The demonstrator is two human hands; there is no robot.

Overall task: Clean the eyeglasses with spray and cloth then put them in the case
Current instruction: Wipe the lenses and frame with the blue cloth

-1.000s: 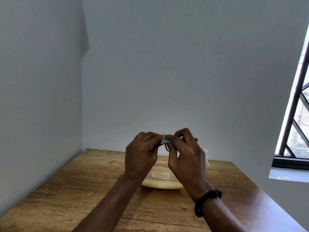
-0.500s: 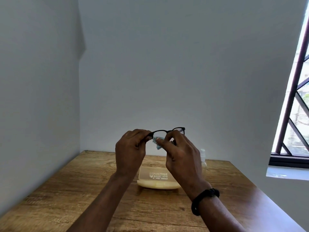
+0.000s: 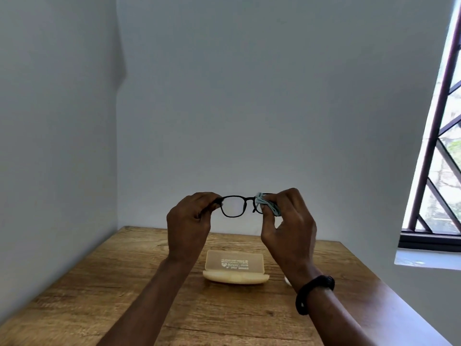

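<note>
Black-framed eyeglasses (image 3: 234, 206) are held up in the air above the table, lenses facing me. My left hand (image 3: 190, 221) pinches the frame's left end. My right hand (image 3: 289, 221) pinches a light blue cloth (image 3: 268, 206) around the right lens, which is mostly covered by the cloth and fingers. Below on the table lies a cream eyeglass case (image 3: 235, 268), open, its lid standing up with white print on it. Only a small pale bit of the spray bottle (image 3: 287, 280) shows behind my right wrist.
The wooden table (image 3: 99, 283) stands in a corner, with grey walls at the left and the back. A window with a dark metal grille (image 3: 439, 171) is at the right, its sill just beyond the table's right edge.
Both hands have risen and moved apart. The glasses turned to face me, and the cloth shifted from the left lens to the right lens.
</note>
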